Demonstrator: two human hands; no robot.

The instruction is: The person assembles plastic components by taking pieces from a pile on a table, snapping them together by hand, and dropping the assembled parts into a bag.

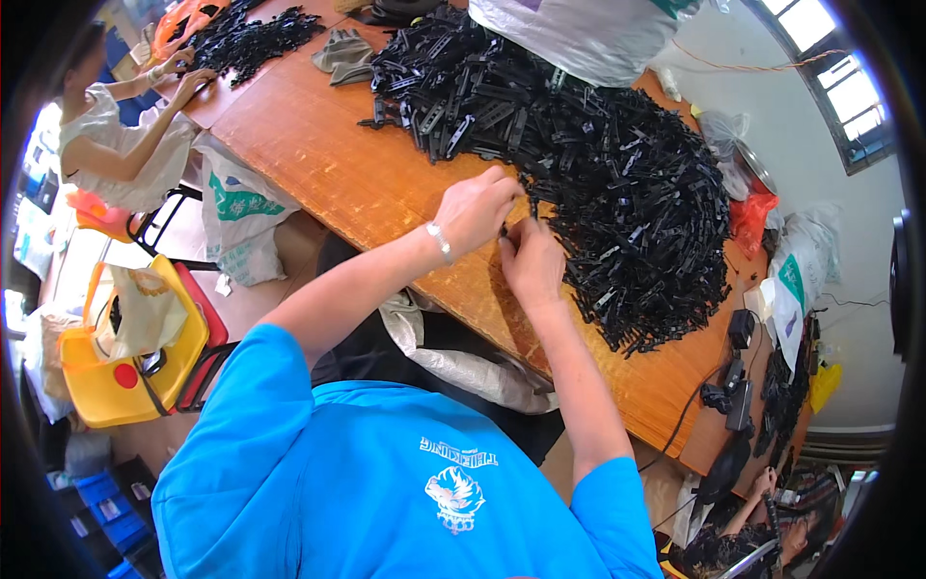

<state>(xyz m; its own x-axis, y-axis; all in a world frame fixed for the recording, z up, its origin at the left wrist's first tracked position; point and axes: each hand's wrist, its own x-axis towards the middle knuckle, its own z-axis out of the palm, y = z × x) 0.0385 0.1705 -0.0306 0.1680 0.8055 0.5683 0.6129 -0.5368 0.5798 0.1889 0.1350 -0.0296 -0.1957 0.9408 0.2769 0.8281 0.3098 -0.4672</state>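
Both of my hands are raised over the wooden table (318, 145), close together at the edge of a big heap of black plastic pieces (617, 174). My left hand (477, 210), a silvery band at its wrist, is closed in a pinch. My right hand (533, 262) is closed just below and to the right of it. A small slim black plastic piece (532, 205) shows between the fingertips of both hands. Its exact shape is partly hidden by the fingers. The heap's pieces are slim, some with slots along them.
A grey glove (343, 56) and a large white sack (584, 39) border the heap. At the far left, a person (125, 135) handles another black pile (253, 43). A yellow chair (188, 333) stands left, and black cabled devices (738, 400) lie right. Another person (762, 536) is at lower right.
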